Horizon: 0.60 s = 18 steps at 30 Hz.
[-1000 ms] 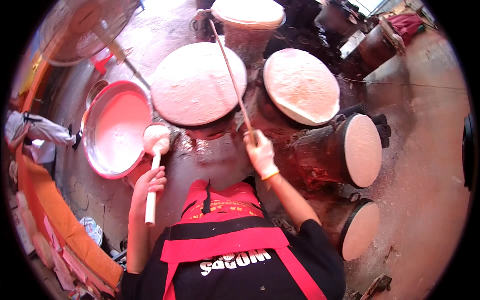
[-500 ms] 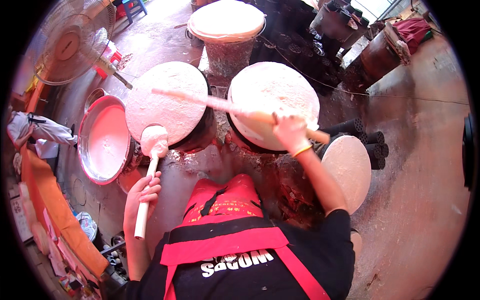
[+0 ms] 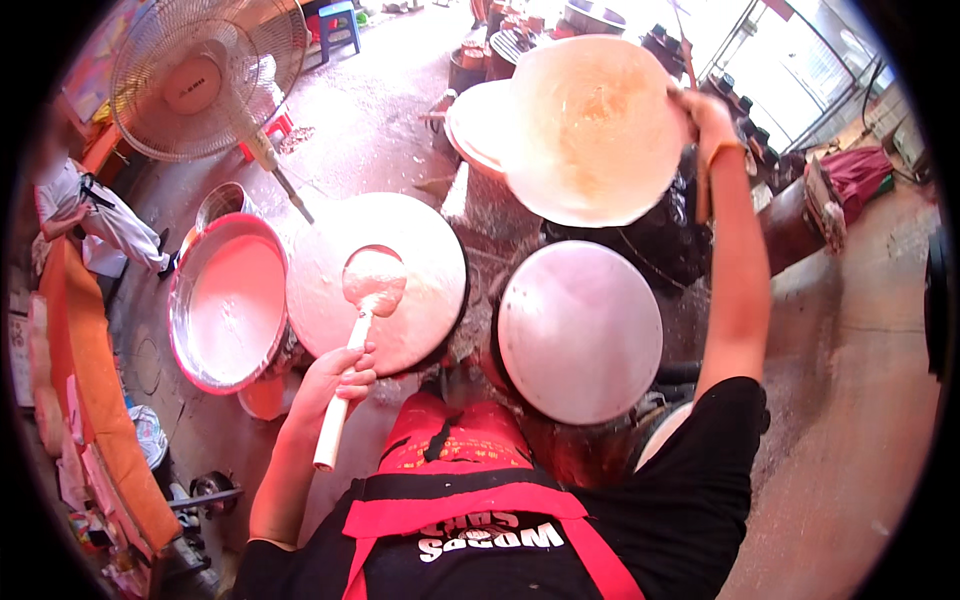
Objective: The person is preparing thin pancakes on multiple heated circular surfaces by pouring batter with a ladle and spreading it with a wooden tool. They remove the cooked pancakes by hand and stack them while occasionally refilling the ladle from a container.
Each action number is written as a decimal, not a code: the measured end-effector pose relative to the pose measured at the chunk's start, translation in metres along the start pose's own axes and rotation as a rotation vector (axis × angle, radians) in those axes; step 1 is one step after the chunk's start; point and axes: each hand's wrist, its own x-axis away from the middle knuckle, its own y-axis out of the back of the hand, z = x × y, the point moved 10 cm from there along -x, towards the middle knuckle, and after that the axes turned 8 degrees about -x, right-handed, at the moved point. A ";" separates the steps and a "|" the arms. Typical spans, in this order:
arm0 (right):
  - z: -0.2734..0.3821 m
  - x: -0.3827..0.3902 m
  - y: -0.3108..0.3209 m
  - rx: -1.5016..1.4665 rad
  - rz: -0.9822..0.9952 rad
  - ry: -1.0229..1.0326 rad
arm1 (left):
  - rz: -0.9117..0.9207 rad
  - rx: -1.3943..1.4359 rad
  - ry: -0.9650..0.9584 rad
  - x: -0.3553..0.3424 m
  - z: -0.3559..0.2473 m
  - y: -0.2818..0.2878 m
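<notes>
My left hand (image 3: pixel 340 380) is closed round the pale handle of a ladle (image 3: pixel 374 285), whose batter-coated bowl is over the left griddle's sheet of pale batter (image 3: pixel 415 320). Raised at the upper right, my right hand (image 3: pixel 708 118) grips the right edge of a large thin pancake (image 3: pixel 590 130). A wooden stick (image 3: pixel 703 190) runs along that same hand, partly hidden by it. The pancake hangs spread out, with a browned patch facing me. Below it lies the right round griddle (image 3: pixel 580 330), its grey surface bare. More pale pancakes (image 3: pixel 475 125) show partly behind the raised one.
A red-rimmed basin of batter (image 3: pixel 230 305) stands left of the left griddle. Behind it rises a standing fan (image 3: pixel 205 85). A person in pale clothes (image 3: pixel 115 215) is at the far left. A metal drum (image 3: pixel 790 225) stands at the right.
The pancake has come off the right griddle and is now held high in my right hand, which moved up and right. The ladle stays in my left hand over the left griddle.
</notes>
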 end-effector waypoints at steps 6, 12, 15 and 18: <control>-0.203 -0.056 -0.126 -0.928 -0.300 -0.372 | 0.001 -0.170 -0.023 -0.070 -0.084 -0.004; -0.363 -0.036 -0.205 -0.788 -0.766 -0.665 | -0.059 -0.249 -0.050 -0.103 -0.135 -0.005; -0.366 -0.027 -0.204 -0.663 -0.816 -0.642 | -0.057 -0.280 -0.041 -0.110 -0.143 -0.009; -0.368 -0.011 -0.184 -0.751 -0.871 -0.588 | -0.029 -0.355 -0.006 -0.114 -0.132 -0.022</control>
